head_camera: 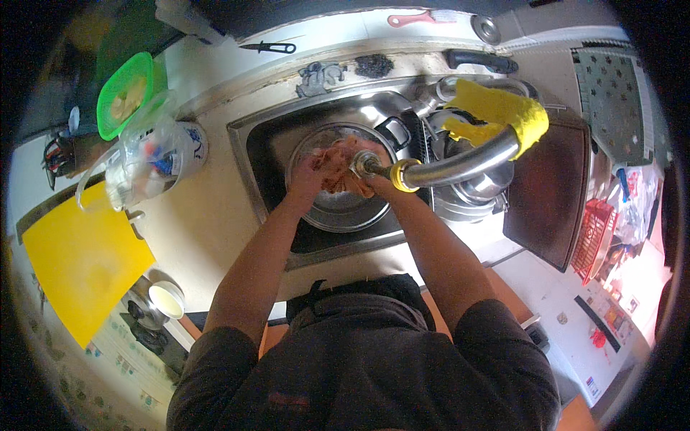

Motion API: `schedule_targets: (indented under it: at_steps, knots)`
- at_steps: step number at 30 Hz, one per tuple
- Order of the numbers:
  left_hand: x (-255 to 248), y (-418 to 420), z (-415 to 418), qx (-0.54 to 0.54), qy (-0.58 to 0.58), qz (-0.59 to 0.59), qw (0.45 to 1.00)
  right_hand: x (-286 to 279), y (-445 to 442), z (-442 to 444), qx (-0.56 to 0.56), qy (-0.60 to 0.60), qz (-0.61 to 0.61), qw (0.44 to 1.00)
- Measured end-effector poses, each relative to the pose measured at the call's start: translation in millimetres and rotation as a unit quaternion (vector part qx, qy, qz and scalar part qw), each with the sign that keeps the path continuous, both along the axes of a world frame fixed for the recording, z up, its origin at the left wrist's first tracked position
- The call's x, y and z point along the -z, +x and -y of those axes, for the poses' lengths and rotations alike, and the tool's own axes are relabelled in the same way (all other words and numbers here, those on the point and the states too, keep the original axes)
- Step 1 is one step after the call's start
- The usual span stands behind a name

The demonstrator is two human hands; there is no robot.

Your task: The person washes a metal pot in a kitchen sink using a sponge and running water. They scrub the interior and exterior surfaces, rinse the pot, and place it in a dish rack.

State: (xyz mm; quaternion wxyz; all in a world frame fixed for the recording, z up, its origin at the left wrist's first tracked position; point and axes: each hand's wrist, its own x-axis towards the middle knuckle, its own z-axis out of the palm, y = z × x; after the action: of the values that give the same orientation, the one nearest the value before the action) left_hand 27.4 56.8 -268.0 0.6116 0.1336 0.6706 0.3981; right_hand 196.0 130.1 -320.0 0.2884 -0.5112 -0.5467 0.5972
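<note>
A round metal basin (345, 215) sits in the stainless steel sink (280, 250). Inside it, my left hand (308, 171) grips the left side of an orange-brown cloth (340, 167). My right hand (377, 180) is at the cloth's right side, partly hidden under the spout end of the faucet (463, 164); its fingers cannot be made out. The faucet reaches over the basin from the right, with a yellow cloth (531, 121) draped over its neck. A black handle (396, 133) stands at the basin's upper right.
Metal pots (477, 188) stand right of the sink. Behind it lie a dark scrubber (374, 65), a grey rag (319, 78) and a black-handled tool (482, 62); a knife (269, 47) lies farther back. A green container (126, 97) and a plastic bag (143, 156) are at the left.
</note>
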Motion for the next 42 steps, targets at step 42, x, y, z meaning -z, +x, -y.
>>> schedule_targets:
  at_steps: [42]
  knots:
    - [7.8, -10.9, 2.6, -0.213, 0.084, 0.112, 0.967, -21.6, 4.7, -63.8, -0.19, -0.112, 0.077, 0.972]
